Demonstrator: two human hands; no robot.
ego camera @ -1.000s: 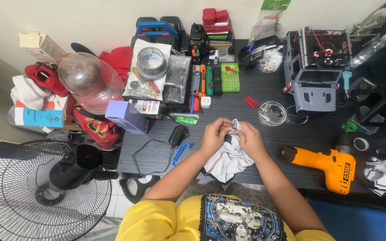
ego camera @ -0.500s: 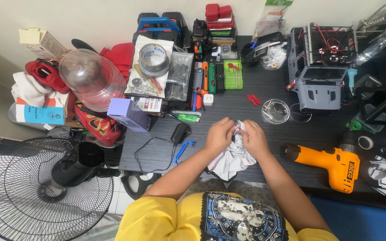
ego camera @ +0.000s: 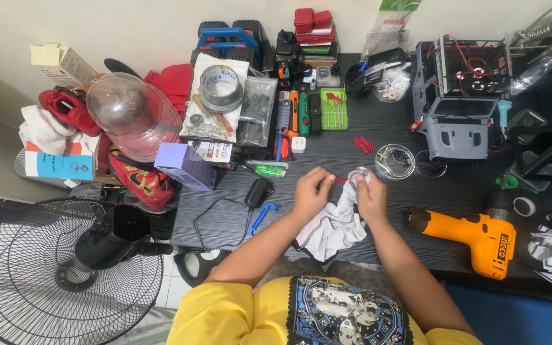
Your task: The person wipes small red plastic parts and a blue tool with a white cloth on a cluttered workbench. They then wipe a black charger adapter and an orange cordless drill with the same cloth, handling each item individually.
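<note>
My left hand (ego camera: 311, 191) pinches a small red-tipped tool (ego camera: 340, 180) at the middle of the dark desk (ego camera: 225, 220). My right hand (ego camera: 372, 197) grips a white cloth (ego camera: 333, 227) bunched around a small part that stays hidden. The cloth hangs down over the desk's front edge between my forearms. Both hands are close together, almost touching.
An orange cordless drill (ego camera: 474, 233) lies to the right. A round glass dish (ego camera: 395, 161), small red clips (ego camera: 363, 144), a grey machine (ego camera: 458, 121), a black mouse (ego camera: 259, 191), a blue clip (ego camera: 262, 217) and a purple box (ego camera: 185, 166) surround the hands. A black fan (ego camera: 65, 275) stands lower left.
The camera view has shifted slightly. My hands have stayed together over the cloth, with the left hand pulled a little apart from the right.
</note>
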